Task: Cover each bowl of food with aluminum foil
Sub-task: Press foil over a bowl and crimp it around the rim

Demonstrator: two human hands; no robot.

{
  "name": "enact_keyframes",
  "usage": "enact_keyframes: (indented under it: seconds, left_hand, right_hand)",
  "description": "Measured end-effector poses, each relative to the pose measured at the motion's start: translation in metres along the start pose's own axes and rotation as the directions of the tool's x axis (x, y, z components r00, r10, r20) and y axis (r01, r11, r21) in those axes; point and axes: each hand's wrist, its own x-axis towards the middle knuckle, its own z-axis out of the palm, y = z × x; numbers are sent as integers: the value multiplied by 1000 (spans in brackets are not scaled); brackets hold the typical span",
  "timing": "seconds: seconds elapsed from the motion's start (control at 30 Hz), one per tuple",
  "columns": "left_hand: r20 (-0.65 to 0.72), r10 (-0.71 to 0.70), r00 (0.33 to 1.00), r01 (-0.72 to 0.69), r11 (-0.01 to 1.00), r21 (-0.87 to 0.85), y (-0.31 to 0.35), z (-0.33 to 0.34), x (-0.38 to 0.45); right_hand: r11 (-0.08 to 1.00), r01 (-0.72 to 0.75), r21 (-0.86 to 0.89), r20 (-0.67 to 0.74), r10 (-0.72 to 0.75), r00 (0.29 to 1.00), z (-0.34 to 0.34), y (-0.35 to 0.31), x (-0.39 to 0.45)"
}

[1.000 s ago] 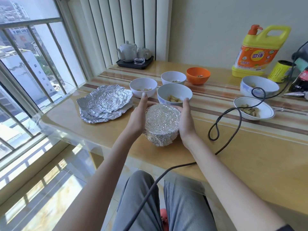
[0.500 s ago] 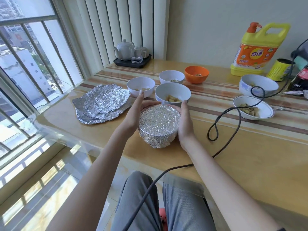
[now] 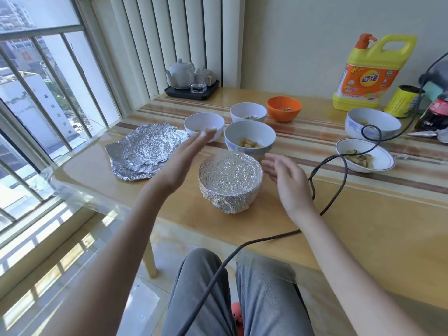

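A foil-wrapped bowl [image 3: 230, 180] stands near the table's front edge between my hands. My left hand [image 3: 180, 163] hovers to its left with straight fingers, blurred, touching nothing. My right hand [image 3: 286, 180] is lifted off to its right, fingers relaxed and empty. A stack of crumpled foil sheets [image 3: 145, 151] lies to the left. Uncovered bowls of food sit behind: a white bowl [image 3: 203, 126], a blue-patterned bowl [image 3: 249, 139], another white bowl [image 3: 247, 112], an orange bowl [image 3: 284, 108], a large patterned bowl [image 3: 372, 123] and a shallow dish [image 3: 364, 155].
A black cable [image 3: 339, 163] loops across the table's right half and down over my lap. A yellow detergent jug [image 3: 371, 73], a yellow can [image 3: 402, 101] and a cola bottle [image 3: 434, 115] stand at the back right. A tea set tray [image 3: 191, 88] is at the back.
Both hands have let go of the foil-wrapped bowl and moved outward, away from its sides. The bowl stays in place.
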Motion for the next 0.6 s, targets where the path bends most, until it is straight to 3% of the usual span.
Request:
enact_keyframes:
  seconds: [0.1,0.17,0.23,0.37,0.6]
  left_hand:
    - [241,70,968,-150,932,331,32,-3,-6]
    - [407,-79,910,-212,756,620,47,9,-1]
    - [442,-249,862,-220,601,768,51,22,7]
    - [421,-352,836,-227,476,849,41,33,13]
    - [385,-299,873,-217,470,856,34,37,10]
  right_hand:
    - [974,54,-219,163,-18,986,-22,-2,-25]
    - [918,79,-388,286,39,957,-25,-6,-36]
    - [843,117,-525,305,58,950,-21,-9,-42]
    - [766,182,-616,223,-53,974,-15,-19,-43]
    - [748,307,-589,264,-181,947,-15,-14,-36]
